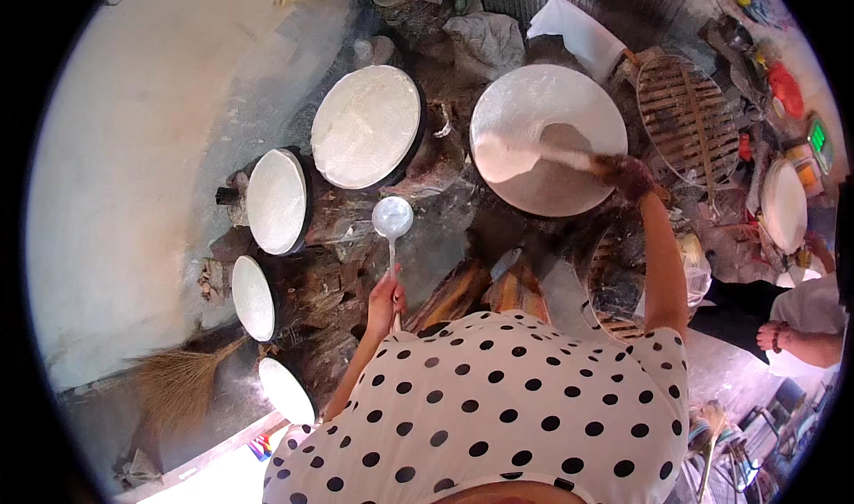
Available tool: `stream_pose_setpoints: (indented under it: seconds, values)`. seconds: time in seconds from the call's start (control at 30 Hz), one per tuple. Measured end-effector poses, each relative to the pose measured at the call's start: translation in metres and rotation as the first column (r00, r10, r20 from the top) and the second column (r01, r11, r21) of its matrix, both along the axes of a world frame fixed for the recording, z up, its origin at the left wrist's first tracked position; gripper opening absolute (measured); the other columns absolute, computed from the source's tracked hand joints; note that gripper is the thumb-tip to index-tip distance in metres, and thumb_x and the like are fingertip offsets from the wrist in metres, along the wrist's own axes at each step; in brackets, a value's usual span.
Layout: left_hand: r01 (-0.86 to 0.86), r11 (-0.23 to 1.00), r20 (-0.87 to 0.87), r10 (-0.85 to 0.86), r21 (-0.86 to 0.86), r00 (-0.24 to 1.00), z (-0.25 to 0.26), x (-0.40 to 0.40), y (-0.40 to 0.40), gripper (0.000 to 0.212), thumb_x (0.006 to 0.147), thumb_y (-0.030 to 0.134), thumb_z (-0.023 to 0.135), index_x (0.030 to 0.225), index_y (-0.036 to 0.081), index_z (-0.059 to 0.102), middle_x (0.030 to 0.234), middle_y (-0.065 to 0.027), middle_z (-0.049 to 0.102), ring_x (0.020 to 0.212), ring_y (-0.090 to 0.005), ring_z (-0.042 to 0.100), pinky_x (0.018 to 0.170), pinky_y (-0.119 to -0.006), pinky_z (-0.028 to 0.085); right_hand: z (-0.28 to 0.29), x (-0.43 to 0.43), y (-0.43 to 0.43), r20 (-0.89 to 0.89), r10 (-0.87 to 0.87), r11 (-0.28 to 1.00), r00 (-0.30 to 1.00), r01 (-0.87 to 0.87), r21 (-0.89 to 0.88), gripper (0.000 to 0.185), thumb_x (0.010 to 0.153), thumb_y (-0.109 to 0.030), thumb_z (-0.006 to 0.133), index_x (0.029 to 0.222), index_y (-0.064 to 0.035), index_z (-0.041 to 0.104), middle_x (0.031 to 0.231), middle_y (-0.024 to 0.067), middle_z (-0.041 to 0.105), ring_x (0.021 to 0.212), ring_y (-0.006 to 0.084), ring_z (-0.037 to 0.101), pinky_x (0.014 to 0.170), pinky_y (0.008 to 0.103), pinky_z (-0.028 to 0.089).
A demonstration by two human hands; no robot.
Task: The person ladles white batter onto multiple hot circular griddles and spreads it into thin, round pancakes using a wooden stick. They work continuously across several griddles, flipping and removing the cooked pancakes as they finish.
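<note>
My left hand grips the handle of a metal ladle, its round bowl pointing away from me. My right hand is over the right edge of a large round griddle, closed on a pale, flat spreader that is blurred. The spreader reaches leftward across the griddle. A whitish layer, which looks like batter, covers much of that griddle, with a darker patch around the spreader. To the left, a second griddle carries a pale, full round sheet.
More covered griddles curve down the left side, near a straw broom and a wall. At right are a slatted round rack, a stack of pale round sheets and a digital scale. Another person's hand shows at far right.
</note>
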State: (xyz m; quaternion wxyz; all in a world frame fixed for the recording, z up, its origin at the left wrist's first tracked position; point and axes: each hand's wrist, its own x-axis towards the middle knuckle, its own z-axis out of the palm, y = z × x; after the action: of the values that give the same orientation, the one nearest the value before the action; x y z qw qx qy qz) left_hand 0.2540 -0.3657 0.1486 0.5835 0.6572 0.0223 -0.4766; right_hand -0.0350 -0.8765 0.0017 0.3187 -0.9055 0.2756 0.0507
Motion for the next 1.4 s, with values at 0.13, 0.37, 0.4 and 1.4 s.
stream_pose_setpoints:
  seconds: [0.13,0.37,0.4,1.4]
  values:
    - [0.003,1.0,-0.033,-0.003,0.011,0.999,0.002,-0.001,-0.005,0.039,0.1,0.024,0.04,0.136,0.009,0.04,0.066,0.0033,0.042,0.047,-0.0073,0.038,0.046,-0.024,0.035,0.0,0.02,0.02,-0.039,-0.261,0.949,0.965,0.249,-0.192,0.031,0.089,-0.025,0.052,0.115,-0.0128,0.062,0.114,0.0134,0.062,0.102,0.0297,0.06,0.09,0.0386,0.047]
    - [0.076,0.997,-0.014,-0.076,0.01,0.997,-0.011,0.028,0.016,0.043,0.1,0.026,0.04,0.139,0.008,0.036,0.065,0.0033,0.041,0.046,-0.0071,0.036,0.046,-0.025,0.035,0.024,-0.093,0.113,0.305,-0.481,0.853,0.822,0.359,0.378,0.042,0.085,-0.027,0.056,0.123,-0.0102,0.057,0.117,0.012,0.061,0.103,0.0296,0.059,0.083,0.0379,0.05]
    - [0.098,0.994,-0.014,-0.098,-0.039,0.995,-0.017,0.032,0.017,0.042,0.1,0.024,0.041,0.138,0.007,0.038,0.065,0.0034,0.041,0.045,-0.0069,0.037,0.046,-0.025,0.035,-0.002,-0.093,0.126,0.38,-0.651,0.726,0.657,0.393,0.564,0.043,0.085,-0.028,0.057,0.124,-0.0101,0.057,0.115,0.0125,0.061,0.101,0.0298,0.059,0.081,0.0376,0.05]
    - [0.262,0.944,-0.101,-0.286,-0.199,0.953,-0.04,0.133,0.082,0.036,0.099,0.019,0.041,0.133,0.009,0.043,0.064,0.0027,0.042,0.043,-0.007,0.039,0.04,-0.022,0.035,-0.164,0.073,0.295,0.348,-0.873,0.403,0.342,0.908,0.118,0.024,0.092,-0.03,0.048,0.092,-0.0145,0.067,0.081,0.0046,0.065,0.07,0.0192,0.062,0.062,0.0332,0.048]
